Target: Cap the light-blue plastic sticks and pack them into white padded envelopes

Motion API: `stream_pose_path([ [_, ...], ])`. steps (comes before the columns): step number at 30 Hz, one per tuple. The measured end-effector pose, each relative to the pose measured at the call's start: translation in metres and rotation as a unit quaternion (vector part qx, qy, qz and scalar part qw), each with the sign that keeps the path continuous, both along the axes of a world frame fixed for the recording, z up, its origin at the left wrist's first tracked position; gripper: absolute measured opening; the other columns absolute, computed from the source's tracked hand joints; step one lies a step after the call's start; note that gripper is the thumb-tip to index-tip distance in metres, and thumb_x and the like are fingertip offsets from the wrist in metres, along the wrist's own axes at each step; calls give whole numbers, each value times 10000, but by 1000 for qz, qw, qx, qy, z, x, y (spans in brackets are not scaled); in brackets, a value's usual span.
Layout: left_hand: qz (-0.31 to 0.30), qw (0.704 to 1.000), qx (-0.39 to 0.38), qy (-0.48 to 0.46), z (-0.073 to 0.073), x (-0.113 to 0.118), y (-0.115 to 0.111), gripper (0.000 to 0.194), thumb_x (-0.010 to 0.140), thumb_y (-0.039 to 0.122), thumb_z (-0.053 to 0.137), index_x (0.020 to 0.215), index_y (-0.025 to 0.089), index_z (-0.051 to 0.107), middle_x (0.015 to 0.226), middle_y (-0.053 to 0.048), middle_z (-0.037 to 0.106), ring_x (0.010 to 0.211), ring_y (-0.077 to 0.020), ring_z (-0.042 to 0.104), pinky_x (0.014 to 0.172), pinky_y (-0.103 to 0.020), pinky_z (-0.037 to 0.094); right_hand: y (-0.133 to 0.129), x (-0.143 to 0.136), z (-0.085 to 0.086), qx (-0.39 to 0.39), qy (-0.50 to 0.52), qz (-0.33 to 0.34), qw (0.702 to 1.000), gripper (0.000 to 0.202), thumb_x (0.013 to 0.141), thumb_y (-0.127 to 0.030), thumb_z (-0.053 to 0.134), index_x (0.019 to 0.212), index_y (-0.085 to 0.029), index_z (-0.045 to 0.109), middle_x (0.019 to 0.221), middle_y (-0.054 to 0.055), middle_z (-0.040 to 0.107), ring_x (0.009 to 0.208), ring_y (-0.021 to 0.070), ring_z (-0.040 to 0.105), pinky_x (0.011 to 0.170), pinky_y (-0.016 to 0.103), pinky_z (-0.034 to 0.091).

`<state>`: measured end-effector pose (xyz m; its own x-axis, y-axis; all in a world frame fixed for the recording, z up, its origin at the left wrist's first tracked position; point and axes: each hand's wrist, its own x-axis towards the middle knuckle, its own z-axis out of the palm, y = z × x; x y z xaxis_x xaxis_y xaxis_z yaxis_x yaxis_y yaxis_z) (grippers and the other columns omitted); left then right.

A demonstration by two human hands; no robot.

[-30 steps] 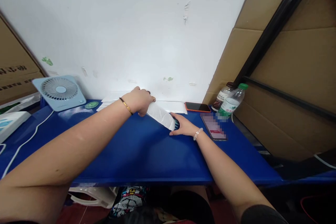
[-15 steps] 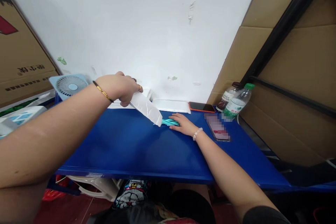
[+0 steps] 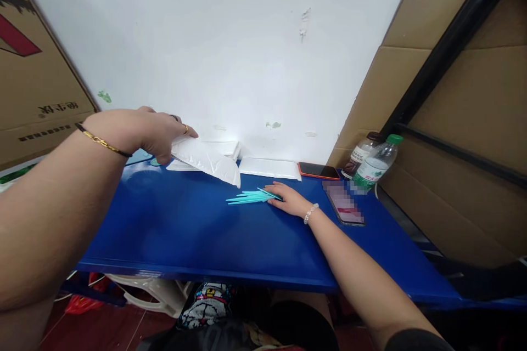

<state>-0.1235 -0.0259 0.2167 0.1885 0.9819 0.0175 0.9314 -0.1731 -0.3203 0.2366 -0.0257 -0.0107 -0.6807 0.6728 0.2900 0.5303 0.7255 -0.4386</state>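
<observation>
My left hand (image 3: 158, 131) pinches one end of a white, flat, crinkled packet (image 3: 209, 160), whose other end slants down to the right over the blue table (image 3: 197, 230). Several thin turquoise sticks (image 3: 249, 197) lie in a loose bundle on the table, their left ends fanned out. Over their right ends rests my right hand (image 3: 288, 199), its fingers wrapped round the bundle and holding it against the tabletop. The packet and the sticks are apart.
Against the wall lie a white packet (image 3: 269, 168) and a white stack (image 3: 224, 149). An orange-edged phone (image 3: 319, 170), a second phone (image 3: 343, 203) and two bottles (image 3: 360, 153) (image 3: 379, 164) stand or lie at right. Cardboard (image 3: 465, 148) leans beyond them.
My left hand has moved left with the white packet, away from the sticks. More of the turquoise sticks now show. My right hand has stayed nearly in place.
</observation>
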Motion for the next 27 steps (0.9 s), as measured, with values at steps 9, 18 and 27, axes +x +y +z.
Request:
stream_pose_path([
  [9,-5,990,-135,-51,-113,-23,20,931,516,359,721,1392,284,415,1304,-128,552,1125,-355,540,924,-429,404,-14,-6,9,-57,-36,20,998,487,831,-387,620,1300,-274,548,1352,52,539,1321,271,403,1104,463,322],
  [18,-168,965,-92,-180,-158,24,18,732,789,569,504,1435,273,328,1486,-92,363,1322,-282,371,1065,-450,280,-10,36,35,-67,22,-109,992,315,760,-407,669,984,-184,669,952,65,667,833,187,606,742,304,491],
  [27,-264,931,-123,-221,-206,76,38,470,957,413,296,1397,299,413,1504,-45,338,1375,-228,307,1113,-420,267,-18,47,39,-210,-105,-117,965,149,602,-276,751,665,-171,668,676,-6,611,594,119,531,531,220,390],
])
